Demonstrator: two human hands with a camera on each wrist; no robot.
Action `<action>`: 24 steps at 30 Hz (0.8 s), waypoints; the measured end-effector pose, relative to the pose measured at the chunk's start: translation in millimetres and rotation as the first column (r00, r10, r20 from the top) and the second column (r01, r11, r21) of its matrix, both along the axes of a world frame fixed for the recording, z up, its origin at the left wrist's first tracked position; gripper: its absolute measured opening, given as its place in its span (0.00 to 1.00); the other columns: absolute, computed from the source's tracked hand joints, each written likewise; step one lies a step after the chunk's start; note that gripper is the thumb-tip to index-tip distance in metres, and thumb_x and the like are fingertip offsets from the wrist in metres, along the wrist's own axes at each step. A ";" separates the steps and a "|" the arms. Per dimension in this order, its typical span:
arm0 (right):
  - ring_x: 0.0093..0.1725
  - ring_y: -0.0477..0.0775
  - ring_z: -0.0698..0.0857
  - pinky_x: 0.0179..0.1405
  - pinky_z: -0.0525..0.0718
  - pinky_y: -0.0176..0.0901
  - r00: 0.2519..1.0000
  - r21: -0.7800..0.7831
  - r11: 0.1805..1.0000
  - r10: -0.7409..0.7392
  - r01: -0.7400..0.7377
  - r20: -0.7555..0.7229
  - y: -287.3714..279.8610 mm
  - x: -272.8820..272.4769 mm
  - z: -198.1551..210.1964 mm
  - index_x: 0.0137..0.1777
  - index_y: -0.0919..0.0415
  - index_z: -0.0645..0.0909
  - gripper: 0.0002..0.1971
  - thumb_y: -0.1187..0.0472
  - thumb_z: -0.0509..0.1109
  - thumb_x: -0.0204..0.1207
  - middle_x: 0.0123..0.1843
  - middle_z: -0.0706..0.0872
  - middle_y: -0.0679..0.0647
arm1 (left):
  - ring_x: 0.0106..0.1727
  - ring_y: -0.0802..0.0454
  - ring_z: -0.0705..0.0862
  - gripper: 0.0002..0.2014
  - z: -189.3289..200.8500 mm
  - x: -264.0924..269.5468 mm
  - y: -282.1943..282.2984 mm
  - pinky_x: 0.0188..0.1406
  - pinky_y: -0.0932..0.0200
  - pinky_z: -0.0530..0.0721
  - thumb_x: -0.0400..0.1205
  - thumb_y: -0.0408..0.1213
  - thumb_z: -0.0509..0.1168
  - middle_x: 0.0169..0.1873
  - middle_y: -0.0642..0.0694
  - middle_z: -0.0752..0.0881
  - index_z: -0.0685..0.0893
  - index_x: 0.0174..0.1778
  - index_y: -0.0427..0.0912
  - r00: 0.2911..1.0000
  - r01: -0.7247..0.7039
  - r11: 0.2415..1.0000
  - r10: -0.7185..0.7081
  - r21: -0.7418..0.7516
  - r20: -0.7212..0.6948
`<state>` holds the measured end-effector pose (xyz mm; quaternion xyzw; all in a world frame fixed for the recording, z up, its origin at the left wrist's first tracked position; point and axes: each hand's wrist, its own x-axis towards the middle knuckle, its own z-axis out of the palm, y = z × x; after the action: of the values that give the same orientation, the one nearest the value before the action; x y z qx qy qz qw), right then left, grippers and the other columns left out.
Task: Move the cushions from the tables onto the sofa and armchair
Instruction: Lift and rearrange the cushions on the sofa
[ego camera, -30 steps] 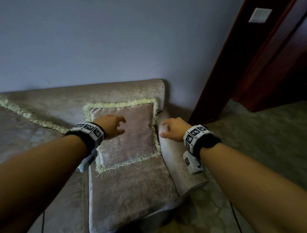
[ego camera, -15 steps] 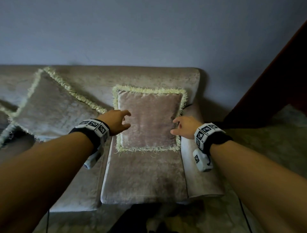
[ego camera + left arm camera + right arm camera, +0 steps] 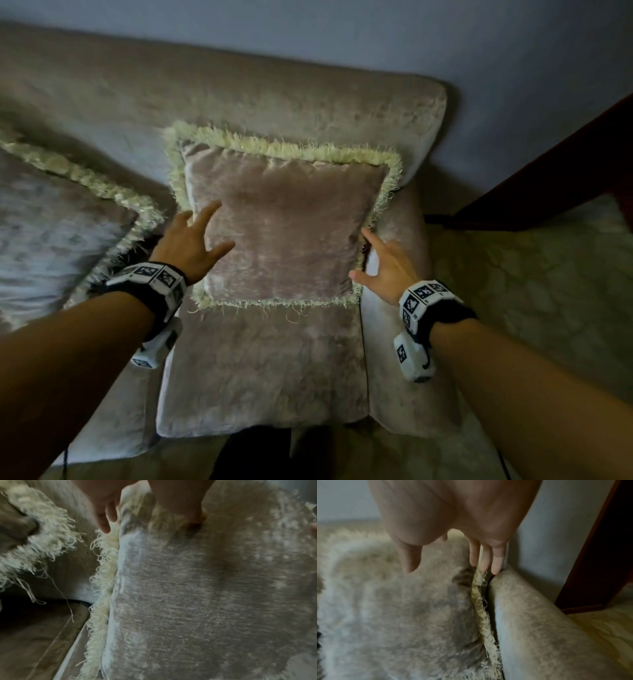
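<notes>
Both our hands lie released, fingers straight: left hand [image 3: 191,245] touching the pink velvet cushion with cream fringe [image 3: 284,229], right hand [image 3: 385,265] at its fringed edge; it leans on the beige velvet sofa [image 3: 267,370].

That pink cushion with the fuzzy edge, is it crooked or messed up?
A little. The pink cushion sits slightly turned against the sofa back, and a few loose fringe threads straggle from its front edge. No damage shows.

Counted: two fringed cushions, one [image 3: 284,226] at centre, one [image 3: 51,233] at 9 o'clock; one sofa [image 3: 267,370]; two hands.
</notes>
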<state>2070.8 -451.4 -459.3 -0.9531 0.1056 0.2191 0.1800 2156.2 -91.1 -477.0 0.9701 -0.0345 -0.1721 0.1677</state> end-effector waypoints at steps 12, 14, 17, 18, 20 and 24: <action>0.82 0.75 0.57 0.74 0.69 0.72 0.979 0.107 0.980 -0.181 0.170 0.098 3.5 78.9 -100.7 0.79 0.20 0.35 0.55 0.33 0.77 0.67 0.86 0.48 0.65 | 0.80 0.24 0.60 0.53 -103.9 65.8 -6.0 0.76 0.28 0.68 0.68 0.60 0.77 0.80 0.24 0.55 0.51 0.85 0.64 0.957 -0.214 0.953 0.248 -0.215 0.151; 0.86 0.72 0.52 0.78 0.67 0.71 0.971 0.157 0.971 -0.200 0.179 0.128 0.8 84.9 -111.4 0.77 0.17 0.35 0.57 0.34 0.80 0.64 0.88 0.38 0.60 | 0.80 0.24 0.59 0.55 -113.2 73.1 -9.5 0.77 0.29 0.66 0.67 0.59 0.78 0.80 0.24 0.55 0.51 0.85 0.63 0.947 -0.229 0.937 0.276 -0.262 0.161; 0.87 0.66 0.52 0.80 0.69 0.65 0.965 0.244 0.952 -0.222 0.184 0.138 -3.6 91.3 -125.2 0.74 0.13 0.36 0.59 0.36 0.82 0.60 0.87 0.32 0.56 | 0.83 0.24 0.54 0.58 -125.9 81.1 -10.4 0.80 0.32 0.62 0.65 0.61 0.79 0.81 0.22 0.50 0.49 0.85 0.64 0.945 -0.243 0.920 0.296 -0.307 0.139; 0.87 0.65 0.52 0.80 0.69 0.62 0.963 0.264 0.945 -0.232 0.191 0.134 -4.4 93.7 -128.8 0.74 0.13 0.37 0.60 0.38 0.83 0.59 0.87 0.32 0.57 | 0.83 0.25 0.54 0.58 -129.3 83.0 -9.8 0.80 0.33 0.63 0.65 0.62 0.78 0.82 0.23 0.49 0.48 0.85 0.65 0.947 -0.236 0.918 0.291 -0.320 0.136; 0.87 0.63 0.53 0.77 0.68 0.51 0.960 0.289 0.934 -0.254 0.211 0.120 -3.0 99.4 -134.7 0.73 0.13 0.36 0.61 0.41 0.85 0.58 0.87 0.31 0.58 | 0.83 0.29 0.59 0.58 -133.5 86.0 -8.8 0.77 0.35 0.69 0.65 0.65 0.76 0.83 0.27 0.55 0.46 0.85 0.64 0.952 -0.204 0.919 0.266 -0.337 0.149; 0.88 0.59 0.49 0.72 0.63 0.44 0.942 0.356 0.900 -0.313 0.252 0.125 4.5 106.7 -144.3 0.74 0.15 0.38 0.64 0.46 0.88 0.57 0.89 0.35 0.57 | 0.77 0.35 0.69 0.57 -134.1 87.4 -8.9 0.70 0.38 0.74 0.68 0.57 0.79 0.81 0.36 0.65 0.46 0.86 0.60 0.952 -0.188 0.917 0.259 -0.352 0.165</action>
<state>2177.5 -446.8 -603.6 -0.8988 0.1878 0.1190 0.3779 2243.6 -100.0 -611.0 0.9379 0.0312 -0.0408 0.3430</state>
